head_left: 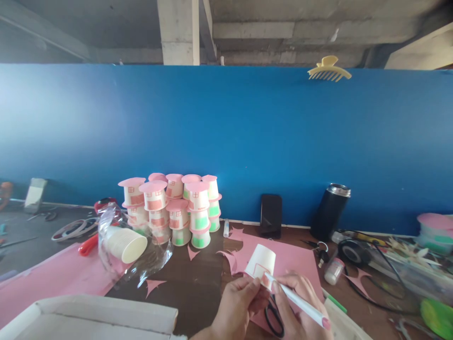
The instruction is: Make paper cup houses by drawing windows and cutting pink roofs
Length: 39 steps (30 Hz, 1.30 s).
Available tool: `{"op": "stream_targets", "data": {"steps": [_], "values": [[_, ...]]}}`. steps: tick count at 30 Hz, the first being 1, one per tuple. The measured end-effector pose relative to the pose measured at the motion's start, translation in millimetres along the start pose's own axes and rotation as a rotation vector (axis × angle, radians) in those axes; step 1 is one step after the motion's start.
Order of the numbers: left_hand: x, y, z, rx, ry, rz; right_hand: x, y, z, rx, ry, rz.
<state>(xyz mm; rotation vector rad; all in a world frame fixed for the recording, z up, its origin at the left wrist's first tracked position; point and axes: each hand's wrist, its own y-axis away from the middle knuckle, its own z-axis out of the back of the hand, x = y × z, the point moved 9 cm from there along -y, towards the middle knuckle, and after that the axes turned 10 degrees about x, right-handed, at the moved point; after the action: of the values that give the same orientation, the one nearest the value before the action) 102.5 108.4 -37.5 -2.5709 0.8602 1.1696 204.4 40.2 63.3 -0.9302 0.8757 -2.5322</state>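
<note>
My left hand [236,302] holds a white paper cup [261,261] upside down and tilted, with a red-outlined rectangle drawn on its side. My right hand [297,302] grips a white marker with a pink end [300,302], its tip touching the cup's lower side. Both hands hover over a pink paper sheet [293,259] with cut-out edges. Black scissors [274,317] lie partly hidden under my hands.
Several finished cup houses with pink roofs [173,208] stand stacked at the blue partition [226,141]. A plastic sleeve of plain cups [125,243] lies left. A phone [271,216], black flask [329,211], tape roll [350,250], glue stick [226,228], red scissors [88,245] and a cardboard box [88,321] surround the work area.
</note>
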Motion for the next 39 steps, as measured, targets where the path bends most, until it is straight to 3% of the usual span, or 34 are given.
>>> {"op": "stream_targets", "data": {"steps": [21, 27, 39], "values": [[-0.5, -1.0, -5.7, 0.048, -0.108, -0.012, 2.1, -1.9, -5.6, 0.049, 0.016, 0.007], [0.7, -0.9, -2.0, 0.019, -0.102, -0.006, 1.4, -2.4, 2.3, -0.012, 0.022, -0.025], [-2.0, -2.0, -8.3, 0.069, -0.202, -0.044, 1.8, -2.0, -3.7, 0.049, 0.019, -0.021]]}}
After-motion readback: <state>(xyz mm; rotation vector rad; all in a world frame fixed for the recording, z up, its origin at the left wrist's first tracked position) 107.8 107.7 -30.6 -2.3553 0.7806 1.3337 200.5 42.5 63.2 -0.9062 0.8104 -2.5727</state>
